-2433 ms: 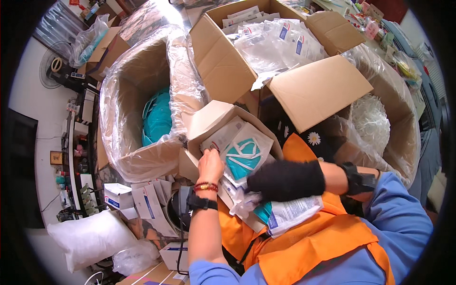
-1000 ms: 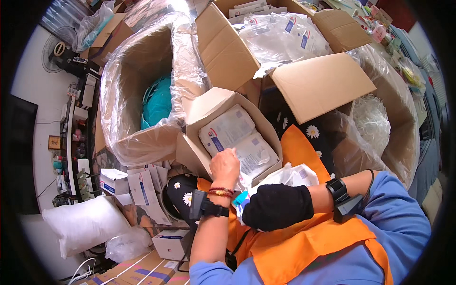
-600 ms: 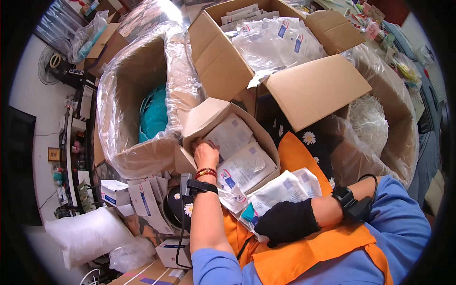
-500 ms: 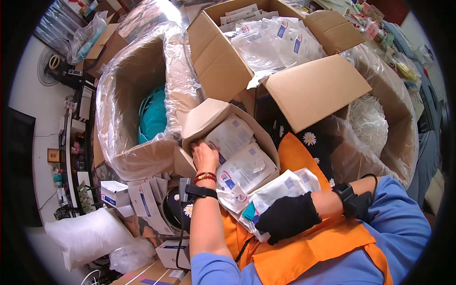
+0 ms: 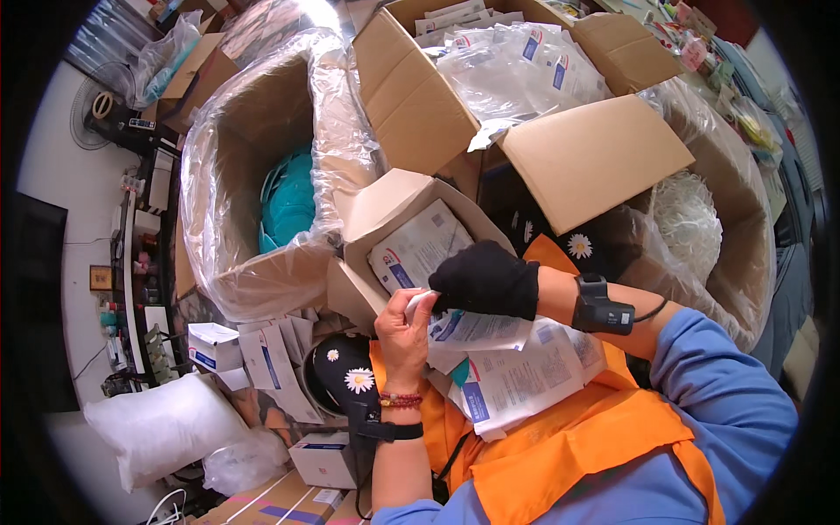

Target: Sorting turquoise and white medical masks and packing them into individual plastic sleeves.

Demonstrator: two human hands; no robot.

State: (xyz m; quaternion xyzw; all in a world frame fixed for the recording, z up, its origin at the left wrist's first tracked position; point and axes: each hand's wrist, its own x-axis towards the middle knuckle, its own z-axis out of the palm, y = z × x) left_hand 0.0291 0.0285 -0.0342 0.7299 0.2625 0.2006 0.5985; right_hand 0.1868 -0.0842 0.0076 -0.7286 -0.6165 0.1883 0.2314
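Observation:
My left hand (image 5: 404,346), bare with a red bead bracelet, pinches the edge of a white printed packet (image 5: 483,331). My right hand (image 5: 486,282), in a black glove, is closed on the same packet right beside the left fingertips. The packet hangs over the near edge of a small open carton (image 5: 385,210), in which another white packet (image 5: 422,243) lies flat. On my lap, over the orange apron (image 5: 577,437), rest more white packets (image 5: 538,372); a bit of teal material (image 5: 460,372) shows at their left side.
A plastic-lined carton (image 5: 206,166) with teal contents (image 5: 287,201) stands at left. Ahead, a large open carton (image 5: 411,96) holds clear-bagged packets (image 5: 525,70). At right, another lined carton (image 5: 744,254) holds crumpled clear plastic (image 5: 687,223). Small white boxes (image 5: 325,459) lie at lower left.
My left hand has come out of the small carton toward me with a packet. My right hand has moved from the lap packets up to meet it and grips the packet's edge too.

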